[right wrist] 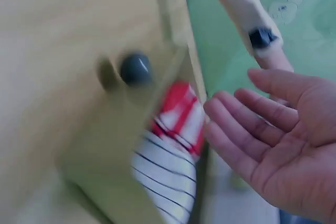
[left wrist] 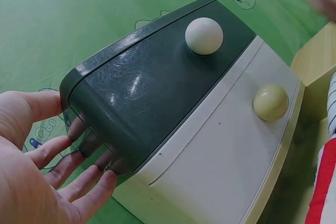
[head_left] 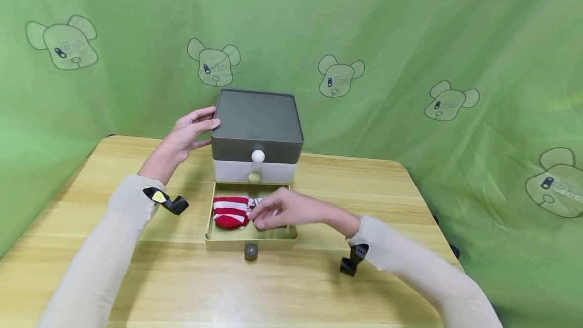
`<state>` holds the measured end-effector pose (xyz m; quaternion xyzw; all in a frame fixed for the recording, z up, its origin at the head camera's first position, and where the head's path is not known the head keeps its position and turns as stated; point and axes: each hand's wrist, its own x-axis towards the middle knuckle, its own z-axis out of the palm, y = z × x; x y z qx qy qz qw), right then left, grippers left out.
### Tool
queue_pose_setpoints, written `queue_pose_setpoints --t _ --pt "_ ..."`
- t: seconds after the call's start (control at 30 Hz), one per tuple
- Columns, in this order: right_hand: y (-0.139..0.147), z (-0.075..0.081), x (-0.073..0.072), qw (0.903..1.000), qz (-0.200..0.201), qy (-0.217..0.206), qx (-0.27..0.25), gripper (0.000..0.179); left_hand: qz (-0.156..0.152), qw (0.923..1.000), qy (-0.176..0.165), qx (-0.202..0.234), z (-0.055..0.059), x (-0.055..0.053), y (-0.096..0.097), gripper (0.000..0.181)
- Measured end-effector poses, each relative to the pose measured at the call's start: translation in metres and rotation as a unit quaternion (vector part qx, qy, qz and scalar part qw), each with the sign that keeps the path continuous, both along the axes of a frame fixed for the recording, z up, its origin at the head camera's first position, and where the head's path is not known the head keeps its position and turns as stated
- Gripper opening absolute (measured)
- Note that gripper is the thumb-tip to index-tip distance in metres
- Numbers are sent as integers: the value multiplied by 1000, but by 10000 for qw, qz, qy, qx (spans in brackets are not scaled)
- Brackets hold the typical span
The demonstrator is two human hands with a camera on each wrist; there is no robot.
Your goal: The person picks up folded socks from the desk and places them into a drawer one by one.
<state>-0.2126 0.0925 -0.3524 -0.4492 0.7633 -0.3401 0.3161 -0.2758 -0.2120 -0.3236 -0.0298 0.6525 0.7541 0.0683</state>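
Note:
My left hand (head_left: 179, 138) rests against the left side of a small drawer cabinet (head_left: 257, 115), its fingers spread along the dark top tier (left wrist: 142, 93) in the left wrist view. The bottom yellowish drawer (head_left: 227, 245) is pulled out. Inside it lies a folded red-and-white striped fabric piece (head_left: 231, 211) that looks like a sock. Beside that is a white fabric piece with thin black lines (right wrist: 167, 174), mostly hidden by the hand in the head view. My right hand (head_left: 289, 209) is over the drawer's right part; the right wrist view shows loosely bent fingers holding nothing.
A white knob (head_left: 257, 156), a yellowish knob (head_left: 254, 177) and a dark grey knob (head_left: 251, 251) mark the tiers. The cabinet stands toward the back of a wooden table (head_left: 355, 186). A green curtain (head_left: 387, 24) hangs behind and around it.

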Motion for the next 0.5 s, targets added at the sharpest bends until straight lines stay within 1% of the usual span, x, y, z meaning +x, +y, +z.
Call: queue_pose_setpoints --t 0.03,0.1,0.17,0.23,0.37,0.43,0.5 --pt "3 -3 7 9996 39 -292 14 31 3 10000 7 -7 1 0 0 66" --pt "8 -13 18 9955 77 -933 104 34 10 10000 11 -28 1 -1 0 65" --pt "14 -24 28 9875 82 -1558 217 36 12 10000 16 -80 2 0 0 65" --pt "18 -36 37 9771 22 -2099 348 38 12 10000 5 -76 2 0 0 65" --pt "24 -59 50 9615 -165 -2698 504 41 7 10000 -17 -68 2 1 0 65" --pt "25 -68 55 9543 -349 -2934 452 43 9 10000 -33 -42 2 1 1 65" --pt "25 -76 60 9440 -612 -3223 349 45 12 10000 -52 10 2 1 1 66"
